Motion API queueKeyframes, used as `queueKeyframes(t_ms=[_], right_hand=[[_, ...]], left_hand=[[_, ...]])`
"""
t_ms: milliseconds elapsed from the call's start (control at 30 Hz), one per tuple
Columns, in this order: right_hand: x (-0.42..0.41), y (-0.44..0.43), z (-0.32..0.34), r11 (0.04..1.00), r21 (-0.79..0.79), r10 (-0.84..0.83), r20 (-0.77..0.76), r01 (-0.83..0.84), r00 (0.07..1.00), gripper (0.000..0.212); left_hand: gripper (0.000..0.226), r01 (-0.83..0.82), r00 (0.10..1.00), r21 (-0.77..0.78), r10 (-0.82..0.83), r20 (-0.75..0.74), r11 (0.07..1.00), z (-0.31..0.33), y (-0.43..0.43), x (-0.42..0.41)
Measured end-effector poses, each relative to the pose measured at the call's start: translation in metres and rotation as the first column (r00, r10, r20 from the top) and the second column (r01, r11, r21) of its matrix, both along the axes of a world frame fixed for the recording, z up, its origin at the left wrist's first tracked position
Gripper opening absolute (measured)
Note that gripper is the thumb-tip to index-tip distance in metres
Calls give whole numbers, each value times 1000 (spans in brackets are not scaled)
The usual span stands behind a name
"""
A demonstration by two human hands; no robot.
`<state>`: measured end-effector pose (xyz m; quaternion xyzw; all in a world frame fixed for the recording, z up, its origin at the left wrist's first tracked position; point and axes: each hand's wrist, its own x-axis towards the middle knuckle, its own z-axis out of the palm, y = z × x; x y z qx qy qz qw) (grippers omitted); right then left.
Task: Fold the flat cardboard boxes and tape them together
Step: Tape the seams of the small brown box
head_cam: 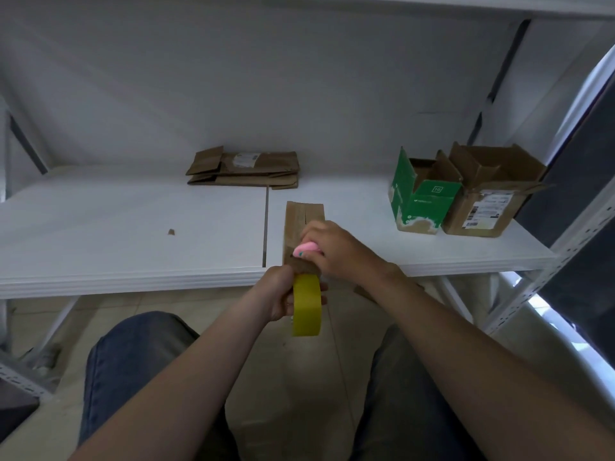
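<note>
White desk (133, 227), folded box (298, 221) at its near edge, flat boxes (243, 169) far back. My left grip (283, 294) is closed round the yellow tape roll (307, 307), my right grip (332, 251) pinching a pink tool (307, 249) against the box. I'd hold the tape taut and cut square

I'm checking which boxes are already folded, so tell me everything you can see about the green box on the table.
The green box is printed cardboard, green outside with white markings and brown inside. It stands upright on the white table, toward the right end. Its top is open with the flaps raised, and its lower edge is scuffed pale. An open brown box stands right beside it on the right.
</note>
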<state>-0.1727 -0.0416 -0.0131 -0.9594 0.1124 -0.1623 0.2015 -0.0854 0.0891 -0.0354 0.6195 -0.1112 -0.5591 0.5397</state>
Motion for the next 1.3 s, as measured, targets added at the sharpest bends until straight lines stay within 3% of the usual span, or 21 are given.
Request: queueKeyframes(t_ms=[433, 833, 1300], right_hand=[[16, 4, -15, 937, -350, -1, -14, -4, 1000, 26], [20, 9, -17, 830, -555, 21, -46, -43, 999, 21], [9, -8, 7, 887, -422, 74, -274, -189, 959, 25]], left_hand=[[29, -169, 985, -54, 171, 24, 984, -17, 0, 4], [30, -168, 984, -71, 172, 42, 983, -20, -3, 5], [30, -182, 982, -46, 184, 35, 982, -17, -1, 7]])
